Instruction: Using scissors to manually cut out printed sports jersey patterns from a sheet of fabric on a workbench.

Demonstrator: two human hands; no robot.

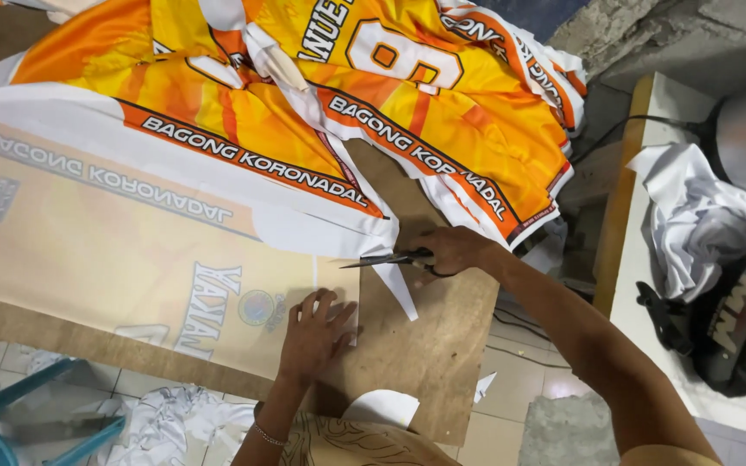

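Right hand [452, 250] near counter's [442, 345] right edge, fingers closed through scissors [388, 259], cutting printed orange fabric [244, 129]; left hand [314, 332] flat, fingers spread, pressing pale sheet [114, 250] near front edge.

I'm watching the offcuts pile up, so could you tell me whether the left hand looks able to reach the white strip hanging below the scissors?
Probably yes: the left hand lies flat beside the white strip, with only bare board between them.

So I count two hands, a left hand [314, 332] and a right hand [452, 250], one pair of scissors [388, 259], one printed orange fabric sheet [244, 112], one wooden board [429, 345], one blue plastic chair [11, 423], one bracelet [267, 434]
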